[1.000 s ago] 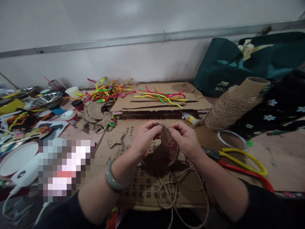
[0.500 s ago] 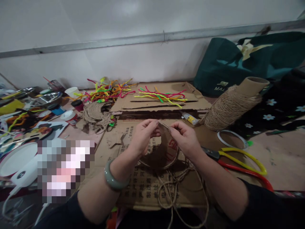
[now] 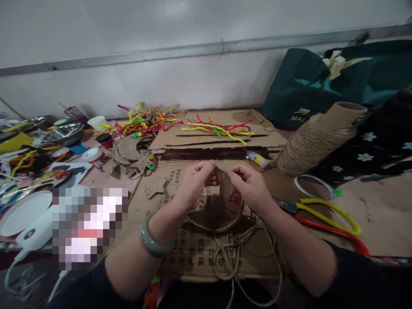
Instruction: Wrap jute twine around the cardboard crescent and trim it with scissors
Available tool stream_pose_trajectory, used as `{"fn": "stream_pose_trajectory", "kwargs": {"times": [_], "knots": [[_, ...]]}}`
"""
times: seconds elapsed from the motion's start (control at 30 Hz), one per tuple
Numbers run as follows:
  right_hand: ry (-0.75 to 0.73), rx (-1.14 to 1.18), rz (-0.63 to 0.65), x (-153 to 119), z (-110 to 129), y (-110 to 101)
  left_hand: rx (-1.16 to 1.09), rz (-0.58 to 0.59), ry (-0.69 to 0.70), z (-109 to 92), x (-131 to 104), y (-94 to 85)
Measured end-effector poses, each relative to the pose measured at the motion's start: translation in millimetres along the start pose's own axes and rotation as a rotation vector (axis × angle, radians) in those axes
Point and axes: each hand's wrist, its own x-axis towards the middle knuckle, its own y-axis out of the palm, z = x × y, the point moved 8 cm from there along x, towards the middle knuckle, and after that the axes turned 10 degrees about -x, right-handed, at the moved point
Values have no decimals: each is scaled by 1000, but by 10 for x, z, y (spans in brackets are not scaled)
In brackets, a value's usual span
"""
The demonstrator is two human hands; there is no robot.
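Observation:
My left hand (image 3: 197,183), with a pale green bangle (image 3: 153,237) at the wrist, pinches the top edge of a bent cardboard ring (image 3: 224,186). On the other side, my right hand (image 3: 249,185) grips the same edge between thumb and finger. Twine runs along the ring's lower rim, and part of the ring is hidden behind the fingers. Loose twine (image 3: 234,268) loops down from it over the printed cardboard sheet (image 3: 180,253) and past its near edge. Scissors (image 3: 317,214) with one yellow and one red handle lie beside my right forearm.
A large twine spool (image 3: 317,143) leans at the right, near a green bag (image 3: 299,90), a small glue tube (image 3: 257,159) and a white hoop (image 3: 313,188). Colourful pipe cleaners (image 3: 222,128) lie at the back. Twine-wrapped pieces (image 3: 127,154) and paint supplies (image 3: 61,133) crowd the left.
Both hands keep nearly the same place and grip on the cardboard ring. The ring has tilted slightly, with its lower rim a little lower; the view has shifted slightly.

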Motion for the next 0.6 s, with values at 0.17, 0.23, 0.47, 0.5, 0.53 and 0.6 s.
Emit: {"fn": "stream_pose_trajectory", "kwargs": {"times": [0.17, 0.23, 0.47, 0.5, 0.53, 0.6], "knots": [[-7, 25, 17, -3, 12, 16, 20, -22, 42, -55, 14, -38], [-5, 40, 24, -2, 20, 23, 23, -6, 49, -66, 10, -24], [7, 83, 21, 19, 48, 9, 37, 56, 21, -92, 10, 4], [9, 81, 22, 22, 45, 7, 44, 70, 14, -95, 12, 8], [12, 78, 24, 25, 40, 7, 52, 80, 10, -98, 14, 10], [19, 69, 32, 30, 34, 8, 63, 86, 12, -103, 19, 6]]}}
